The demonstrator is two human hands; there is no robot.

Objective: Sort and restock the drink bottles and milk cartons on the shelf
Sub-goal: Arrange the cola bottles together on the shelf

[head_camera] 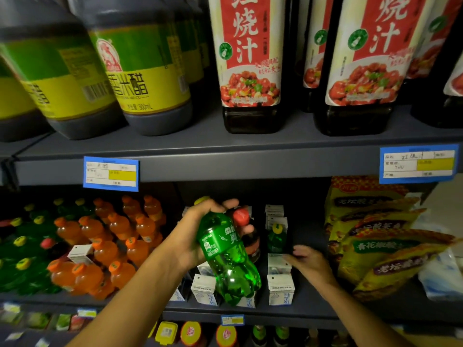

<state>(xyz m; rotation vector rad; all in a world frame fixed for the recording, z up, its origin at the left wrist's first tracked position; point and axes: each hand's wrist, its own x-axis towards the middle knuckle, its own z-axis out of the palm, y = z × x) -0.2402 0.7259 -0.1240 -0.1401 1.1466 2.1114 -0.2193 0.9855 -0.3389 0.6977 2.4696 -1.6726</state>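
Dim shelves, blurred and warped edges

Single head view, close to the shelf (225,166), facing it and angled slightly downward

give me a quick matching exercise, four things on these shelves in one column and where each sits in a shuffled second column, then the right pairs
Things:
1. green soda bottle
2. orange drink bottles
3. yellow snack bags
4. red-label sauce bottles

Places:
A. upper shelf, right part
B. held in the left hand, in front of the milk cartons
C. middle shelf, far right
D. middle shelf, left of the hands

Pairs: 1-B, 2-D, 3-C, 4-A
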